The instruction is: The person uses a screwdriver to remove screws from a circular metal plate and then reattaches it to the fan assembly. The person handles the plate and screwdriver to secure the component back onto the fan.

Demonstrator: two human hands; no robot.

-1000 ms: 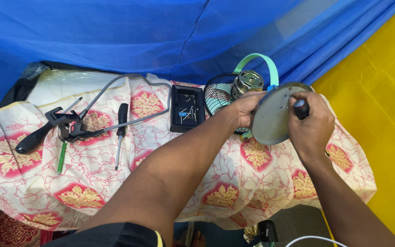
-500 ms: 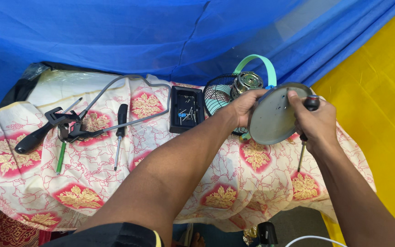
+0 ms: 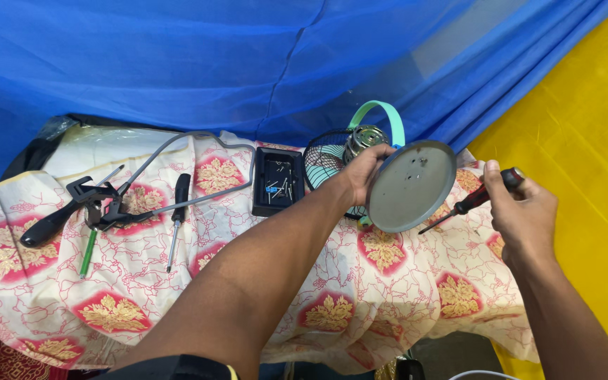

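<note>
Two bare hands over a desk (image 3: 388, 309) draped in a cream cloth with red and gold leaf motifs. Left hand (image 3: 362, 172) closed around the edge of a round grey disc (image 3: 412, 184), thumb on the near face, fingers (image 3: 381, 150) hooked behind the upper left rim; disc held tilted, raised above the cloth, face with a few small holes turned toward the camera. Just behind it, a small fan with a black wire grille (image 3: 325, 163), a metal motor (image 3: 364, 137) and a mint-green handle (image 3: 380, 112). Right hand (image 3: 518, 207) wrapped shut on a dark-handled screwdriver (image 3: 476, 199), shaft angled down-left, tip near the disc's lower right edge; touching or not, cannot tell. Left of the fan, a black tray of small screws (image 3: 278, 181). Farther left on the cloth, a second screwdriver (image 3: 176, 218), a green-handled tool (image 3: 89, 252), black-handled pliers (image 3: 61, 218) and a grey cable (image 3: 177, 144). Behind, blue netting (image 3: 212, 63); at right, yellow fabric (image 3: 585, 141).
</note>
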